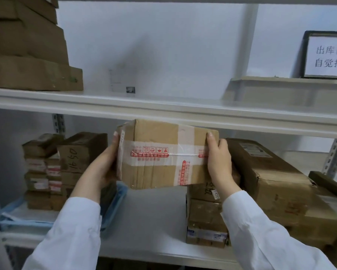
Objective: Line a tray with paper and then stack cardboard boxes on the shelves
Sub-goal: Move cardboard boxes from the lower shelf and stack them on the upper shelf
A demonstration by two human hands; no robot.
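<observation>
The lower shelf (152, 227) carries a blue tray (113, 203) at its left part. Right of the tray, on the shelf board, stands a stack of small boxes (204, 221), and beside it a large box (280, 184). The upper shelf (163, 106), above the tray, carries a pile of flat boxes (31, 55) and a grey bin (280, 92).

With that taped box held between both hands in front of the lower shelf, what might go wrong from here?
The taped box is gripped only at its ends by the left hand and right hand, so it may slip. Its top sits close under the upper shelf and could catch. Lowered carelessly, it might knock the small stack at its right.
</observation>
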